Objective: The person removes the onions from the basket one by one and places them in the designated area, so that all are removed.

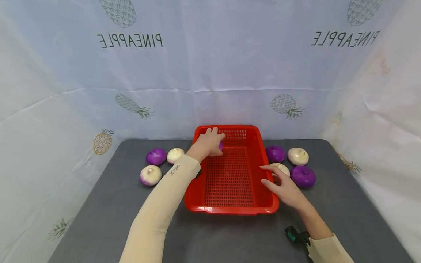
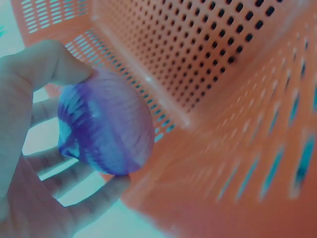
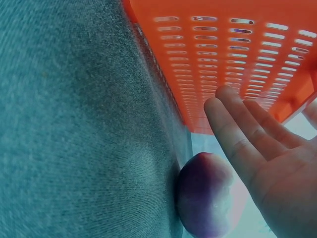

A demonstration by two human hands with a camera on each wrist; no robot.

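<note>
My left hand point(image 1: 208, 143) reaches over the back left part of the red plastic basket point(image 1: 231, 210). It grips a purple onion point(image 2: 111, 121) between thumb and fingers, as the left wrist view shows; in the head view only a bit of that onion appears past the hand. At the basket's right side is my right hand point(image 1: 285, 187), its fingers extended toward the slotted wall point(image 3: 198, 64) and nothing held in them. A white onion point(image 1: 280, 168) lies just behind it, partly covered by the hand. In the right wrist view a purple-and-white onion point(image 3: 205, 196) lies below the fingers.
Left of the basket lie a purple onion point(image 1: 156, 157), a white one point(image 1: 175, 155) and a white-and-purple one point(image 1: 150, 175). Two purple onions point(image 1: 303, 176) and a white onion point(image 1: 298, 156) lie to the right. A pineapple-print sheet point(image 1: 210, 65) hangs behind the grey table point(image 1: 115, 219).
</note>
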